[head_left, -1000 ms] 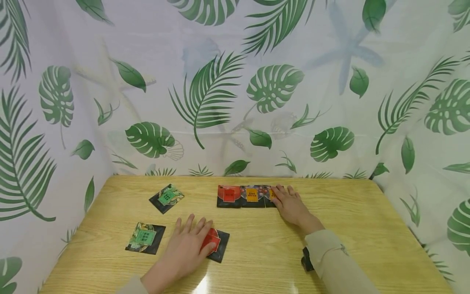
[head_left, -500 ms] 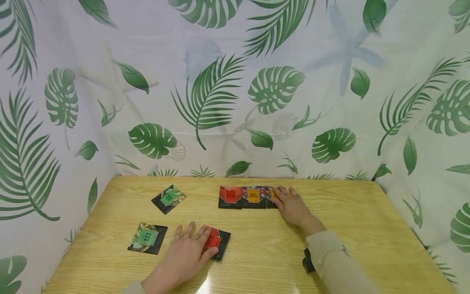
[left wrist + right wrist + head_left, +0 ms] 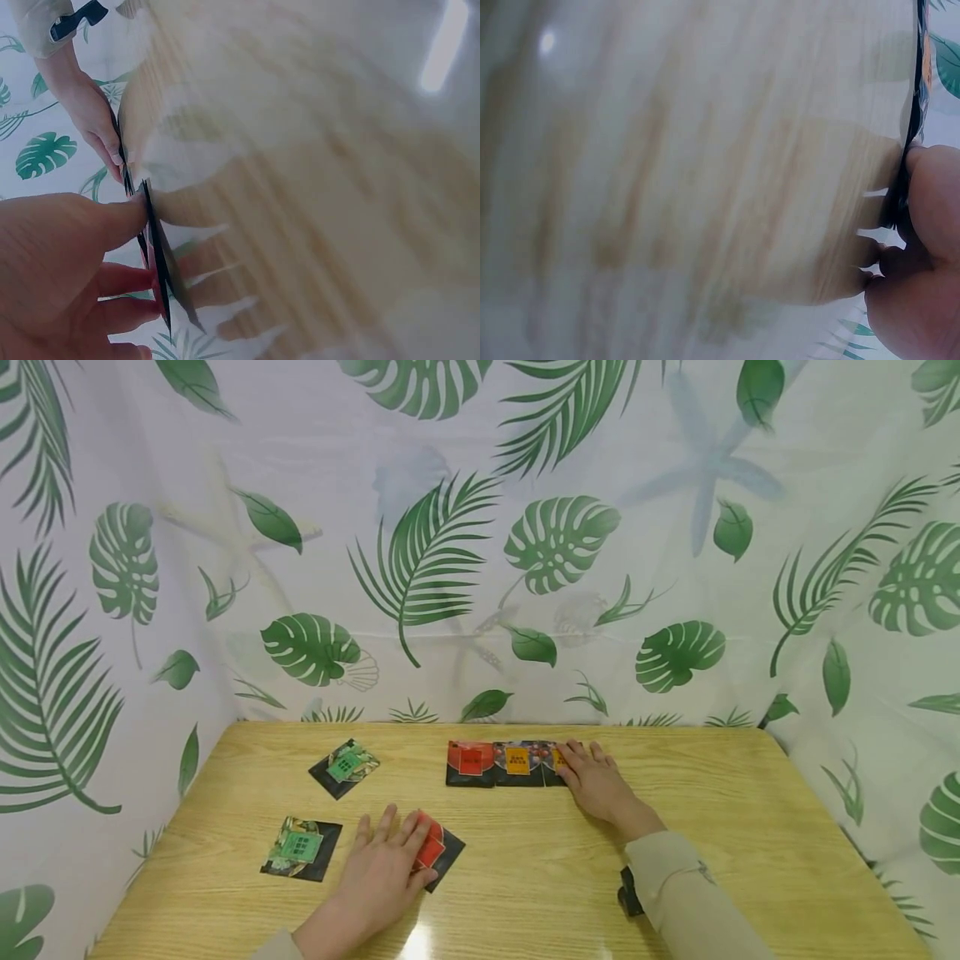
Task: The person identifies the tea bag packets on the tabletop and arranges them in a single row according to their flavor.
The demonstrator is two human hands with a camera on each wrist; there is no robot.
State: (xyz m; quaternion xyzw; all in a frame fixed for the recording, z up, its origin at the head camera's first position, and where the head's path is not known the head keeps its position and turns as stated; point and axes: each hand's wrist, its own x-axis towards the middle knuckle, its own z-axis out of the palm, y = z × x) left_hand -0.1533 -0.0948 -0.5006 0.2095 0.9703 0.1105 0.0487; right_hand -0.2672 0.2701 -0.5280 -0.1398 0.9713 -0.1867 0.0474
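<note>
In the head view my left hand (image 3: 382, 870) lies over a black-and-red sachet (image 3: 444, 857) on the table, its fingers extended and touching the red left part. The left wrist view shows that sachet edge-on, with the thumb and fingers against it. Further back, my right hand (image 3: 600, 787) rests its fingertips on the right-hand sachet (image 3: 553, 772) of a row of three. Beside it in the row lie a sachet with an orange label (image 3: 517, 763) and a red one (image 3: 470, 764). The right hand covers much of the end sachet.
Two green-labelled sachets lie at the left, a tilted one at the back (image 3: 344, 767) and another nearer (image 3: 302, 849). The wooden table (image 3: 525, 868) meets a leaf-print cloth (image 3: 465, 568) behind. A black device (image 3: 630, 893) sits at the right sleeve.
The red sachet under my left hand has turned counterclockwise and shifted slightly away from me and left, with the hand moving along. The right hand stays on the row.
</note>
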